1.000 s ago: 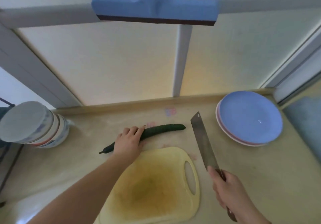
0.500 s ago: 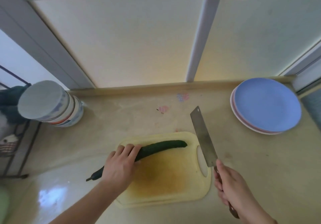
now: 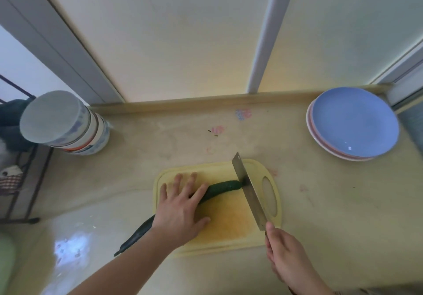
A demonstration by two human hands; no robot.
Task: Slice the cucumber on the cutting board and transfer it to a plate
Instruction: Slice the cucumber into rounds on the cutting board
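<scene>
Cucumber (image 3: 225, 186): middle stretch hidden under left hand (image 3: 180, 210); only the right end on the board and the thin tail at lower left show.
Cleaver (image 3: 248, 191): handle hidden inside right hand (image 3: 286, 253); whether the edge touches the cucumber tip cannot be told.
Both forearms cut off by the bottom edge.
Plate stack (image 3: 352, 123), upper right: lower plates show only as pink rims; count unclear.
Bowl stack (image 3: 66, 123), upper left: patterns blurred.
Wire rack (image 3: 16, 180), left edge: cut off, contents indistinct.
Green object (image 3: 5, 260), lower left: mostly outside frame, unidentifiable.
</scene>
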